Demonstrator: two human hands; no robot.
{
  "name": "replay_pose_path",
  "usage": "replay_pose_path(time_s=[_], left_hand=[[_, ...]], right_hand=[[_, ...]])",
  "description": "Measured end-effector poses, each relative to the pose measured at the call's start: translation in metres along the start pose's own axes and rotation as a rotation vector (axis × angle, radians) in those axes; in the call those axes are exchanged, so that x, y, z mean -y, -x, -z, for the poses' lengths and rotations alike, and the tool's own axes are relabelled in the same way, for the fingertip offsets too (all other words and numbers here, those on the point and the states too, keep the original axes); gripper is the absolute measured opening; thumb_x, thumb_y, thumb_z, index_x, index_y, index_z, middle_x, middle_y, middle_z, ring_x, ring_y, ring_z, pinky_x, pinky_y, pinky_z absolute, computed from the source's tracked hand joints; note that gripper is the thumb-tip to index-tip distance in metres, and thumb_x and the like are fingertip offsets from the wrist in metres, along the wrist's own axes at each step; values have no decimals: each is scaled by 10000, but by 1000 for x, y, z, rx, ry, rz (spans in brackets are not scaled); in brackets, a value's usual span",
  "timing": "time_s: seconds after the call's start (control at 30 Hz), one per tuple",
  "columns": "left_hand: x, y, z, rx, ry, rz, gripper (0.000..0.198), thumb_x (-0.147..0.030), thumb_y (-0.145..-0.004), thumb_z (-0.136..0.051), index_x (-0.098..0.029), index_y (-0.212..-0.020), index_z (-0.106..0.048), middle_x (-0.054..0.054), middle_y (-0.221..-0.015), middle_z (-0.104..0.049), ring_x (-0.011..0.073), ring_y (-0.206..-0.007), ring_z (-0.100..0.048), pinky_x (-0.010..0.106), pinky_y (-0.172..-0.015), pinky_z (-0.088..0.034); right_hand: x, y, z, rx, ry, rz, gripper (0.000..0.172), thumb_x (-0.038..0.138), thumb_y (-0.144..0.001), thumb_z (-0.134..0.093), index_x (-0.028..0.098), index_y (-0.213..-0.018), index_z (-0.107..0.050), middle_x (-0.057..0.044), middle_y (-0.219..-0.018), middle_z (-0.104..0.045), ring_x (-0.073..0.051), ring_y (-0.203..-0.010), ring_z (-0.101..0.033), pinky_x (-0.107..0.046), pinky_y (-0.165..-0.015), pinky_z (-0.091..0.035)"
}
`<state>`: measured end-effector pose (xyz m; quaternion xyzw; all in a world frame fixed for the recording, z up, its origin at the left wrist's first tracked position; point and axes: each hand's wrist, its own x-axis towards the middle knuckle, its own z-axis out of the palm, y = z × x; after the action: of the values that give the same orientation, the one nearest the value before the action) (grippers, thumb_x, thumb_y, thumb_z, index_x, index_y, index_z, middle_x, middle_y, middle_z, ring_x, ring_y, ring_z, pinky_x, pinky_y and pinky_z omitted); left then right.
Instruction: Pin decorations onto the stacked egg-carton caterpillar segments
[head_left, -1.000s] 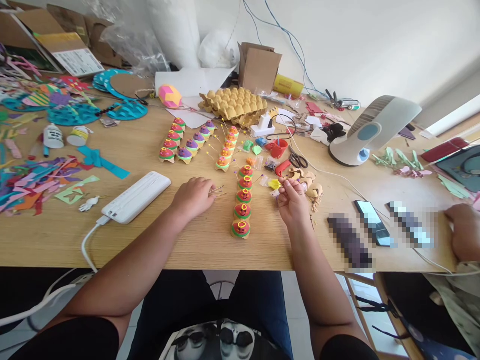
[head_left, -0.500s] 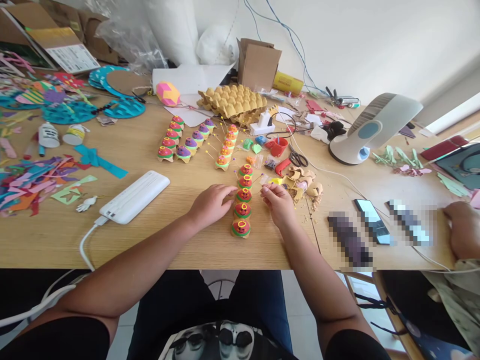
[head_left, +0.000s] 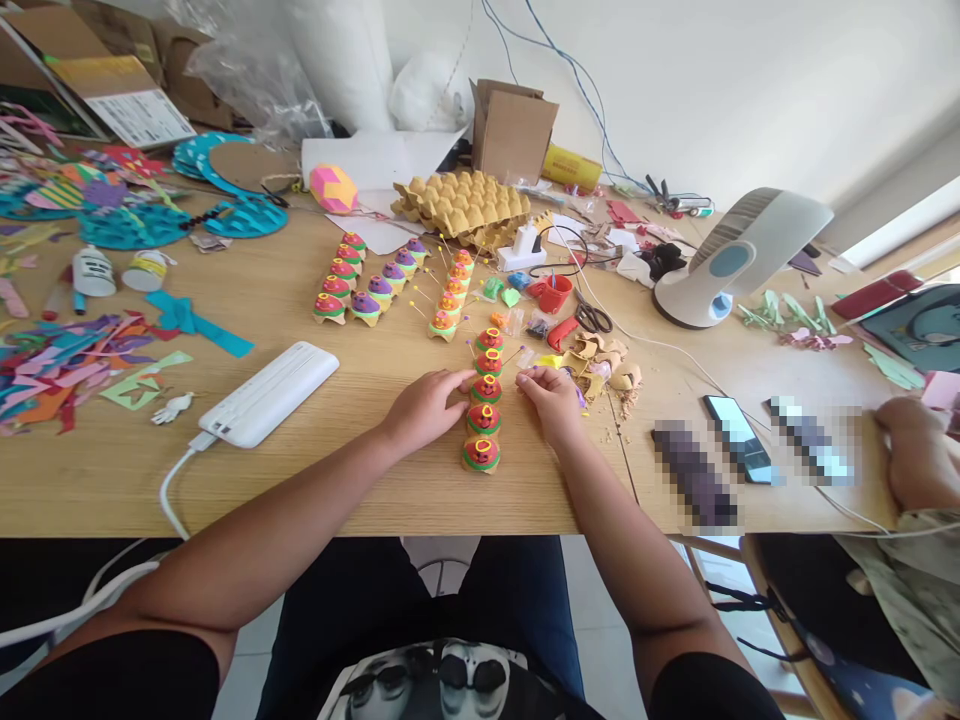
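In front of me lies a strip of egg-carton cups (head_left: 482,419), coloured red and green with yellow rings and small faces. My left hand (head_left: 427,408) is at its left side, thumb and forefinger apart, fingertips against a middle cup. Thin pins with coloured heads stick out near its far end. Just right of the strip, my right hand (head_left: 551,398) has thumb and forefinger pinched together; anything between them is too small to make out. Beyond stand an orange strip (head_left: 451,295) with yellow-headed pins, a purple strip (head_left: 386,283) and another red strip (head_left: 341,280).
Torn carton scraps (head_left: 600,360), scissors (head_left: 592,314) and a red cup (head_left: 553,293) lie beyond my right hand. A white fan (head_left: 739,260) and phones (head_left: 739,438) are to the right, a power bank (head_left: 270,393) to the left. A co-worker's arm (head_left: 916,450) rests at the right edge.
The view has shifted slightly. My right hand has drawn a little away from the strip, fingers still pinched. My left hand stays against the strip's left side.
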<state>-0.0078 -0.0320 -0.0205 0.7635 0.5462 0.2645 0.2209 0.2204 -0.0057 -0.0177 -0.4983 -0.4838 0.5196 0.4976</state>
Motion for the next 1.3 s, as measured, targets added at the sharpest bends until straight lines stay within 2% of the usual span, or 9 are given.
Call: replay_pose_path(time_s=[0.37,0.73,0.93,1.3], left_hand=[[2,-2,-3,3,10,-30,471,-175,-877,-664,-199,-1348,-663,58,-1116,-754,245,-1038,-677,380,-977,-531],[3,-2,-4,-4,-11,-31,426,-192,-883,-667,-224,-1307,-688,51,-1119,-760,244,-1062,-686,371,-974,-526],[4,-3,-4,-2,-21,-33,422,-204,-888,-669,-225,-1310,-686,47,-1111,-763,246,-1062,-686,379,-975,-525],[4,-3,-5,1,-28,-33,417,-222,-892,-659,-237,-1308,-684,45,-1111,-763,245,-1065,-682,381,-978,-526]], right_hand=[[-5,-4,-5,-1,-2,-14,412,512,-614,-892,225,-718,-615,-7,-770,-703,-149,-678,-596,-302,-684,-482],[-7,-4,-6,-1,32,3,390,509,-640,-874,231,-732,-617,-10,-805,-719,-160,-714,-615,-308,-706,-491],[-9,-6,-6,71,60,31,327,461,-669,-856,228,-730,-635,-2,-754,-688,-156,-697,-602,-307,-693,-471],[-8,-5,-6,54,125,54,301,459,-718,-812,228,-733,-619,-1,-729,-680,-154,-671,-590,-304,-659,-460]])
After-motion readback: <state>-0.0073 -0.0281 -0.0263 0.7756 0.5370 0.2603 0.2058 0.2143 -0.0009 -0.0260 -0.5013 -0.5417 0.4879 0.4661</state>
